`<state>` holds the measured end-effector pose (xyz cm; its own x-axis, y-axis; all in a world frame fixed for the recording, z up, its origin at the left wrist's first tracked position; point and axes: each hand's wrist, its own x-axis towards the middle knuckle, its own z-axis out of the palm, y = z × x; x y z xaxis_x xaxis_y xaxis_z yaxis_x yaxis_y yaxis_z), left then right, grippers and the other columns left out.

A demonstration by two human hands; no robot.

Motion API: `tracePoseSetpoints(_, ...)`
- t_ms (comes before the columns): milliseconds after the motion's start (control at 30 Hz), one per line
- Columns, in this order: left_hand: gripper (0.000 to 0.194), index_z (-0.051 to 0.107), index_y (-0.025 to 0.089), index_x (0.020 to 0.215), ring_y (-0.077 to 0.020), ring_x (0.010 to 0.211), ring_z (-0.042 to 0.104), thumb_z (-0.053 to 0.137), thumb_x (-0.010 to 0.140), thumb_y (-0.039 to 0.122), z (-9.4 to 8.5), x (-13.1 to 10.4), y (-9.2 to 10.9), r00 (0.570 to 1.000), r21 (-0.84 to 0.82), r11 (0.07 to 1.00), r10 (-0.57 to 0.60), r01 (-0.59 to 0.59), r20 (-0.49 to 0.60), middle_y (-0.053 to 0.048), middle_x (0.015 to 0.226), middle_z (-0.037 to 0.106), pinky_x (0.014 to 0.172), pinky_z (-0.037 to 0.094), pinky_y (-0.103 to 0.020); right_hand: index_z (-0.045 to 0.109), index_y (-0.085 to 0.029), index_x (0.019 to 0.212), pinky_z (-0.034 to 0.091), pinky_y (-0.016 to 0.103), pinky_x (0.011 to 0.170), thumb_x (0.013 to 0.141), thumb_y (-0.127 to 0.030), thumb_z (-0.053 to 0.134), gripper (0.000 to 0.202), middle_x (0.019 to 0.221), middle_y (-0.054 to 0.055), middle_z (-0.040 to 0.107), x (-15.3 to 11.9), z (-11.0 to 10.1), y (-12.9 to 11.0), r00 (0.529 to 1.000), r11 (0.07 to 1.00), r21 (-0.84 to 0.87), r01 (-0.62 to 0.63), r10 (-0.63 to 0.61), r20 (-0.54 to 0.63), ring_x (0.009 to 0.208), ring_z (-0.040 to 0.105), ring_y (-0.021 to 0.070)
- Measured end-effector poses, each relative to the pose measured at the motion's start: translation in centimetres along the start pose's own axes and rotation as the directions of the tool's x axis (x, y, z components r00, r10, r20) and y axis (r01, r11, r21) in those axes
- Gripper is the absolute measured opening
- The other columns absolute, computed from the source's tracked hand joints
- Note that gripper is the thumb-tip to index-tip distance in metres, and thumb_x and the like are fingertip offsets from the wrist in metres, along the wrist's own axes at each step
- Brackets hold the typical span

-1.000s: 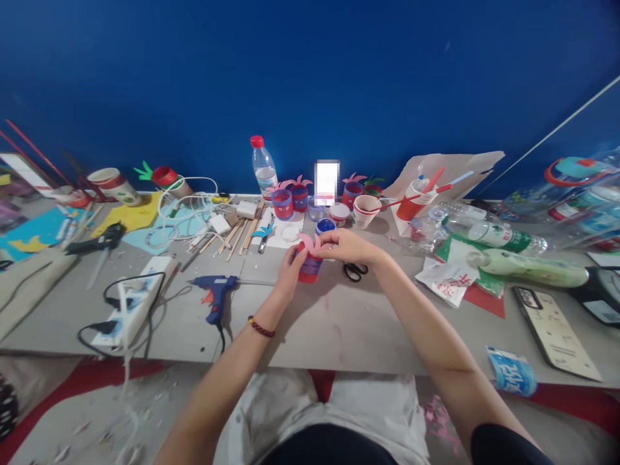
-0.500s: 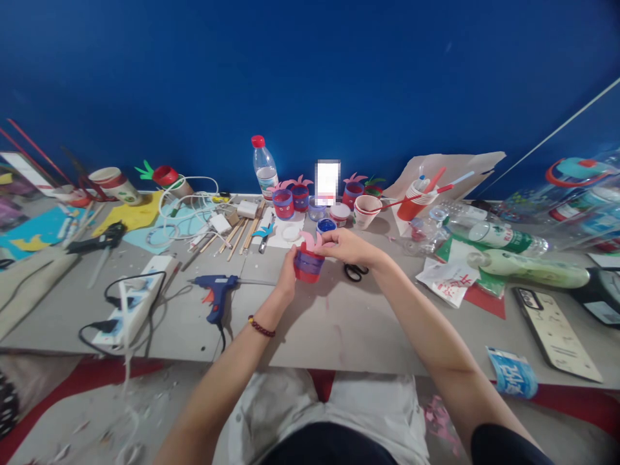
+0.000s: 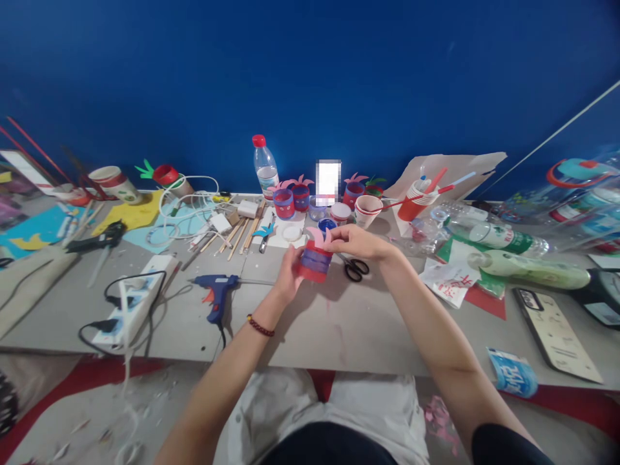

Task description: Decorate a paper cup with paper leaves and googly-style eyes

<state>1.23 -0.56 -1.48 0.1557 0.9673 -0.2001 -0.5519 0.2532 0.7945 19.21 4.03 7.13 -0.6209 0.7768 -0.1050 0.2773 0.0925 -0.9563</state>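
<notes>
Best to brace the red and purple cup (image 3: 316, 265) from the side with the left hand (image 3: 289, 274), firmly enough to stop any turning but not so hard as to dent the wall; probably wise to pinch the pink paper (image 3: 314, 236) low, close to the rim, with the right hand (image 3: 359, 243), pressing straight in rather than tugging at the upright tips, so as not to bend or tear them; worth turning the cup a little at a time, to check for evenness; better to work well on the near side of the open paint jar (image 3: 327, 225), just beyond the cup, to avoid a smear of blue; good also to mind the scissors (image 3: 356, 270), lying on the table (image 3: 339, 323) just beside the right hand, and the glue gun (image 3: 220, 285), off to the left of the left wrist; holds the cup in front of the body, tilted slightly, seemingly raised off the table; wraps the left thumb and fingers round the near left side, with the forearm slanting up from the lower left; poises the right hand at the rim from the right, palm down, with thumb and fingers narrowed to a pinch at the right edge of the pink paper; cannot tell whether gripping paper alone or the rim as well.
</notes>
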Motion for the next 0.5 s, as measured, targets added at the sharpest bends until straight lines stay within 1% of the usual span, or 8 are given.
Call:
tracePoseSetpoints(67, 0.08, 0.065, 0.018, 0.112, -0.0295, 0.109, 0.061, 0.065, 0.058, 0.077, -0.2, -0.3, 0.3, 0.987, -0.056, 0.998, -0.002, 0.011, 0.158, -0.012, 0.114, 0.067, 0.087, 0.05, -0.039, 0.063, -0.017, 0.071, 0.043, 0.029, 0.072, 0.071, -0.042, 0.069, 0.025, 0.073, 0.001, 0.062, -0.5, -0.8, -0.5, 1.0, 0.999, 0.041, 0.011, -0.012, 0.023, 0.072, 0.055, 0.0149)
tracePoseSetpoints(100, 0.088, 0.063, 0.02, 0.116, -0.0304, 0.111, 0.06, 0.068, 0.052, 0.078, -0.3, -0.5, 0.4, 0.967, -0.067, 0.998, 0.016, 0.001, 0.254, -0.012, 0.117, 0.065, 0.087, 0.05, -0.039, 0.063, -0.017, 0.071, 0.043, 0.029, 0.072, 0.07, -0.042, 0.07, 0.025, 0.073, 0.001, 0.062, -0.8, -1.3, -0.6, 0.999, 0.998, 0.057, 0.023, -0.025, 0.04, 0.071, 0.055, 0.0146)
tracePoseSetpoints(167, 0.101, 0.059, 0.022, 0.125, -0.032, 0.114, 0.058, 0.073, 0.042, 0.078, -0.2, -0.8, 0.5, 0.908, -0.072, 0.997, 0.051, -0.023, 0.416, -0.012, 0.123, 0.062, 0.088, 0.05, -0.039, 0.064, -0.017, 0.073, 0.043, 0.029, 0.071, 0.07, -0.041, 0.071, 0.025, 0.072, 0.0, 0.061, -1.3, -2.4, -0.5, 0.996, 0.995, 0.081, 0.052, -0.057, 0.07, 0.07, 0.054, 0.0137)
tracePoseSetpoints(233, 0.111, 0.054, 0.023, 0.132, -0.034, 0.119, 0.054, 0.074, 0.037, 0.077, -0.2, -1.0, 0.5, 0.86, -0.047, 0.999, 0.047, -0.027, 0.507, -0.014, 0.131, 0.057, 0.091, 0.049, -0.04, 0.064, -0.017, 0.075, 0.043, 0.028, 0.071, 0.072, -0.04, 0.071, 0.023, 0.073, 0.0, 0.061, -1.7, -3.4, -0.3, 0.992, 0.994, 0.088, 0.07, -0.078, 0.099, 0.07, 0.054, 0.0132)
tracePoseSetpoints(300, 0.116, 0.05, 0.023, 0.135, -0.0365, 0.124, 0.05, 0.072, 0.036, 0.079, -0.2, -1.1, 0.4, 0.84, -0.015, 1.0, 0.027, -0.022, 0.542, -0.015, 0.138, 0.051, 0.094, 0.047, -0.042, 0.064, -0.017, 0.075, 0.043, 0.028, 0.07, 0.073, -0.038, 0.071, 0.022, 0.074, 0.0, 0.061, -1.9, -3.9, 0.0, 0.989, 0.994, 0.078, 0.074, -0.083, 0.122, 0.071, 0.054, 0.0131)
tracePoseSetpoints(367, 0.116, 0.049, 0.025, 0.136, -0.0386, 0.128, 0.046, 0.07, 0.037, 0.081, -0.3, -1.1, 0.2, 0.835, 0.005, 1.0, 0.016, -0.023, 0.55, -0.015, 0.143, 0.046, 0.096, 0.046, -0.045, 0.065, -0.017, 0.075, 0.043, 0.028, 0.07, 0.074, -0.038, 0.071, 0.022, 0.074, 0.0, 0.061, -2.1, -4.1, 0.1, 0.988, 0.995, 0.061, 0.076, -0.084, 0.133, 0.071, 0.054, 0.0131)
tracePoseSetpoints(500, 0.112, 0.049, 0.025, 0.136, -0.0389, 0.127, 0.046, 0.069, 0.041, 0.081, -0.6, -1.0, 0.1, 0.835, 0.015, 0.999, 0.026, -0.042, 0.549, -0.015, 0.141, 0.048, 0.094, 0.048, -0.046, 0.065, -0.016, 0.077, 0.041, 0.027, 0.068, 0.077, -0.036, 0.07, 0.021, 0.075, -0.001, 0.06, -2.1, -4.0, 0.3, 0.984, 0.995, 0.035, 0.091, -0.095, 0.154, 0.071, 0.052, 0.0124)
